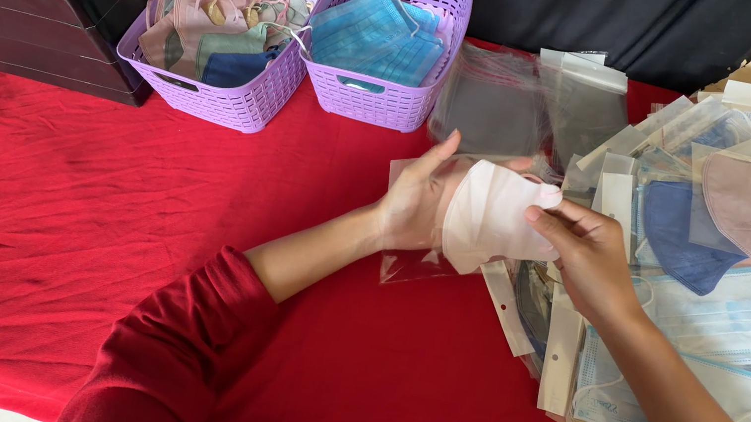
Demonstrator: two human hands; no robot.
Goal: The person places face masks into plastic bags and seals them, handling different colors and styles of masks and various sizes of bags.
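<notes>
**Both hands hold a white mask at a clear sleeve above the red surface**

You are looking down at a surface [43,219] draped in red cloth. Your left hand [418,198] is cupped upright, fingers spread, behind a clear plastic sleeve [409,265] and a folded white face mask [487,219]. Your right hand [589,255] has its grip closed on the mask's right edge, thumb and fingertips pinching it. The mask sits between both hands, lifted above the cloth, near the middle of the view; it appears partly inside the sleeve, though how far is unclear.

At the far edge stand two lilac plastic baskets side by side. The left basket [242,105] holds a jumble of pink, grey, green and navy masks. The right basket [383,102] holds a stack of flat pale blue masks.

To your right lies a spread of packed masks [735,288] in clear sleeves with white header strips: one navy, one dusty pink, several pale blue. Empty clear sleeves [533,105] lie just behind your hands.
</notes>
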